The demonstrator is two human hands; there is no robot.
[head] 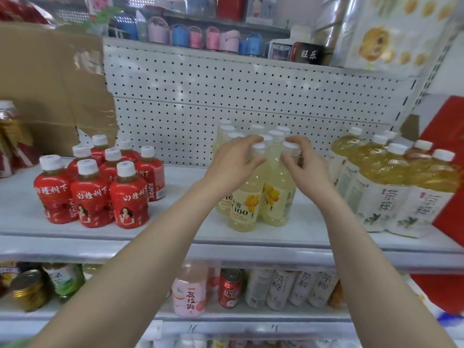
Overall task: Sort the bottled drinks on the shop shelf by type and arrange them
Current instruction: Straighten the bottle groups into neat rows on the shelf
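On the white shelf (175,229) stand three groups of bottles. Several red hawthorn juice bottles (95,182) are at the left. Several pale yellow lemon drink bottles (247,209) fill the middle. Several big tea bottles (391,182) with white labels stand at the right. My left hand (233,162) grips the neck of the front left lemon bottle, fingers and thumb curled round its cap (258,148). My right hand (305,164) pinches the neck of the front right lemon bottle (278,207) just under its white cap. Both bottles stand upright on the shelf.
A perforated white back panel (226,96) closes the shelf behind. A cardboard box (50,91) stands at the back left and a red box (447,172) at the right edge. The lower shelf (251,315) holds a pink bottle, a red can, tea bottles and jars.
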